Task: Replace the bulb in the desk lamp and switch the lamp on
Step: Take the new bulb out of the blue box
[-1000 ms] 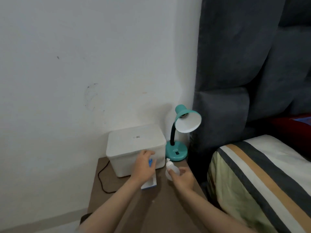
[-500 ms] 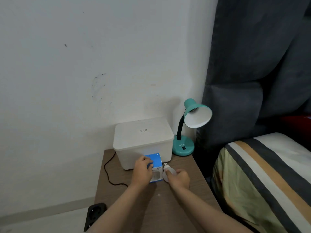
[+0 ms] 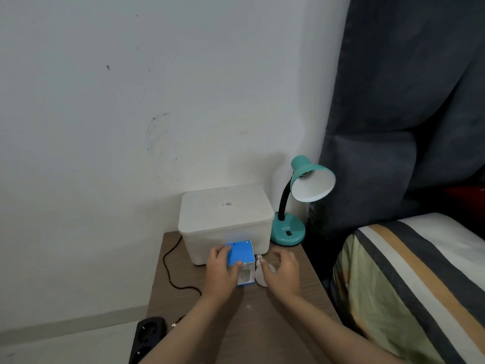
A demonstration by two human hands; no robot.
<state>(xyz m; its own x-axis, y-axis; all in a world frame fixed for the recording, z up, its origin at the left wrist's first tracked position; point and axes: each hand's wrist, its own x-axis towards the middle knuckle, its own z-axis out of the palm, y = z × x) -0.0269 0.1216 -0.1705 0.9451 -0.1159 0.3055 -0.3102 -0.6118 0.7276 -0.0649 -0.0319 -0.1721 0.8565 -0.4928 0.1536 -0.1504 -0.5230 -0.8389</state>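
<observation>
The right hand (image 3: 282,271) has just let go of the bulb (image 3: 262,274), now lying under its loose fingers, while the left hand (image 3: 223,271) grips the box (image 3: 240,254), so the new bulb comes next.

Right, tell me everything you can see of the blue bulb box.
The blue bulb box is a small carton, cardboard by its look, with a plain bright blue top face and a white front panel carrying print too small to read. It looks closed and stands on the brown table, right in front of the white lidded bin. The left hand grips it from its left side, fingers curled over the top. A white bulb lies just beside its right side.
</observation>
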